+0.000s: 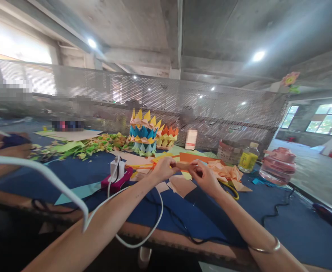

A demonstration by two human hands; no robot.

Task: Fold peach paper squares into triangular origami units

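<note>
My left hand (165, 169) and my right hand (204, 175) are held over the blue table, fingers closed on the two ends of a small folded strip of orange-tan paper (182, 165). Beneath them lie pieces of light tan paper (182, 186) and an orange sheet (187, 157). Crumpled peach paper (231, 170) is right of my right hand. Behind my left hand stand stacked folded-paper rings in blue (143, 134) and yellow, with an orange-topped one (168, 136) beside them.
A magenta power strip (117, 180) with a white plug and cables lies left of centre. Green paper scraps (98, 145) are heaped behind it. A yellow-labelled bottle (248, 158) and pink jug (278, 166) stand right. Another person's hands (11, 151) are at far left.
</note>
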